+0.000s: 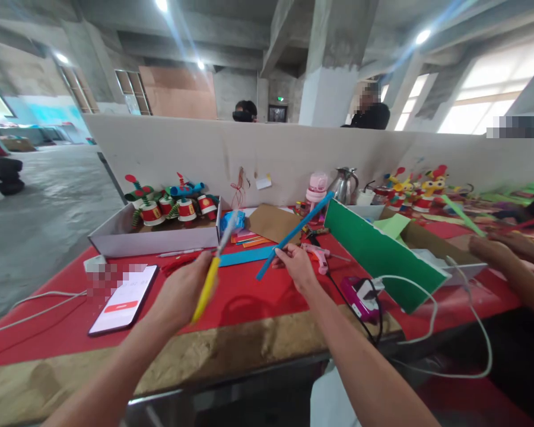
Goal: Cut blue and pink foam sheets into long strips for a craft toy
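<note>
My left hand [184, 284] is closed round a pair of yellow-handled scissors [208, 287]. The scissors are blurred, with their pale blade pointing up and away. My right hand [296, 267] pinches a narrow blue paper strip [305, 224] near its lower end, and the strip slants up to the right. Behind the hands, a wider blue strip [244, 257] lies flat on the red table cover [249, 302]. To the right of my right hand lies a pink glue gun [318, 258].
A white box [160, 240] of paper-cup figures stands left, behind a phone [124, 299]. Brown cardboard [273, 223] lies at the back. A green-sided box [378, 255], a purple power socket [359, 299] and loose cables are on the right. Another person's hands [493, 255] work beyond.
</note>
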Action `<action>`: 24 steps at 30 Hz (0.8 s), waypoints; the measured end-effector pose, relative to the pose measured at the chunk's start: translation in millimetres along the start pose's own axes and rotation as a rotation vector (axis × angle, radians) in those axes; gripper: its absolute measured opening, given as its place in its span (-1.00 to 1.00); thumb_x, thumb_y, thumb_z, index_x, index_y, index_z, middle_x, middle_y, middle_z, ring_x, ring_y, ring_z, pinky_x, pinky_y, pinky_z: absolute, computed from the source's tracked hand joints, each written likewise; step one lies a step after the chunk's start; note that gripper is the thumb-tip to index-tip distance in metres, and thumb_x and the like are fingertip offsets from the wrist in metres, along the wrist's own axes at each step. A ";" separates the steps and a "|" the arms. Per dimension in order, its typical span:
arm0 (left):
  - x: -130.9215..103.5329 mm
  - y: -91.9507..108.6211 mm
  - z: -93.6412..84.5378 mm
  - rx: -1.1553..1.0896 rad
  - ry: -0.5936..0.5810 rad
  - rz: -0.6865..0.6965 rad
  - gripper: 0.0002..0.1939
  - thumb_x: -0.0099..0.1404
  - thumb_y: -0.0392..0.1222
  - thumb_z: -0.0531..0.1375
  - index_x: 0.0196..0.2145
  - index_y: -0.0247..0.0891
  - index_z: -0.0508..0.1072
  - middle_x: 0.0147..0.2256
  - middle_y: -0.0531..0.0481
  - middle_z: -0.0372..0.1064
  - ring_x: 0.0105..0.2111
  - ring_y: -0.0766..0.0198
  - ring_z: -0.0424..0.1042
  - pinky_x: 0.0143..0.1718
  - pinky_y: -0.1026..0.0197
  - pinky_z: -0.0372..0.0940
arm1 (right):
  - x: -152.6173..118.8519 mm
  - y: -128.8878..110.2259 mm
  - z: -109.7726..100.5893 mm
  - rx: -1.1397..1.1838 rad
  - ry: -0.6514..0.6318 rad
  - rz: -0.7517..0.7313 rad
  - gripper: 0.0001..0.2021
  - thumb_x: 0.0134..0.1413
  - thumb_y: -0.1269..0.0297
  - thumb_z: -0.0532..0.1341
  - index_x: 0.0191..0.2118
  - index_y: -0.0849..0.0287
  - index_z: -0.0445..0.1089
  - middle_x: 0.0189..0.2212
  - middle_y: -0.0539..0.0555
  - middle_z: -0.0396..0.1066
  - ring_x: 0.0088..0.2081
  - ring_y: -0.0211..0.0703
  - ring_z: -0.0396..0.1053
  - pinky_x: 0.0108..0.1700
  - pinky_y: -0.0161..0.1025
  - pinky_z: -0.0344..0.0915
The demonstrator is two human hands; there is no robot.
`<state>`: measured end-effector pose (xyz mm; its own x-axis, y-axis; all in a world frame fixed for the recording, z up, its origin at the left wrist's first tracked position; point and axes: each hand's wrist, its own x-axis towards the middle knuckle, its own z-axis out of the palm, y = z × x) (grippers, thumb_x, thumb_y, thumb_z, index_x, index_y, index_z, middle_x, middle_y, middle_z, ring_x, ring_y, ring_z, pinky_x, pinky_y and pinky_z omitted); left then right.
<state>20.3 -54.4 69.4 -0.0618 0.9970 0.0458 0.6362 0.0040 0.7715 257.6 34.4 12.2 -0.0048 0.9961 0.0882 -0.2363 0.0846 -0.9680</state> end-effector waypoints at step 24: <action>27.7 6.0 69.7 0.858 -0.317 0.234 -0.71 0.39 -0.22 -0.04 0.01 -0.33 0.26 -0.18 -0.27 0.50 -0.16 -0.13 0.52 -0.26 0.00 0.36 | -2.7 -9.6 -15.7 -0.042 -0.121 0.022 -0.65 -0.25 0.00 0.44 -0.42 0.15 0.43 -0.54 0.00 0.53 -0.46 -0.08 0.52 -0.32 -0.13 0.50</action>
<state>76.0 -21.3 31.1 0.2705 0.9537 -0.1317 0.9627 -0.2692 0.0285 275.2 31.3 17.6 -0.1269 0.9876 0.0919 -0.1935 0.0662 -0.9789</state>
